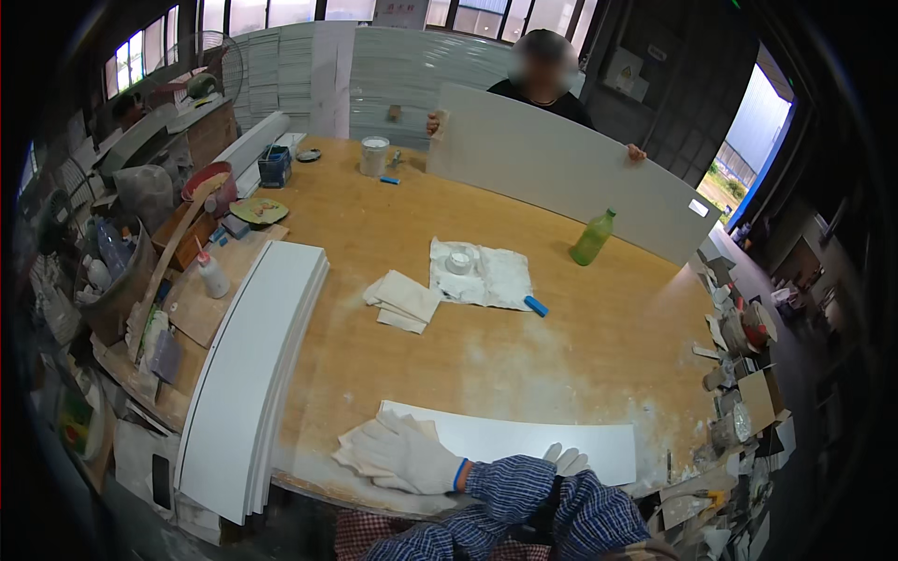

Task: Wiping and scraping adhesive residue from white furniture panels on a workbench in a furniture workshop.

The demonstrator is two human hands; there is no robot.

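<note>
My left hand (400, 455), in a white glove with a blue cuff, lies flat with fingers spread on a folded pale cloth (348, 458). The cloth sits at the left end of a long white board strip (524, 438) near the table's front edge. My right hand (567, 459), also gloved, is mostly hidden behind my blue checked sleeve. Only its extended fingertips show, resting on the strip's near edge. Across the table, another person holds a large white panel (561, 178) upright on its edge.
A stack of long white boards (248, 374) lies at the table's left. Mid-table are folded cloths (404, 301), a spread cloth with a small tub (458, 262), a blue piece (536, 306) and a green bottle (592, 238). Clutter lines both sides of the wooden table (599, 355).
</note>
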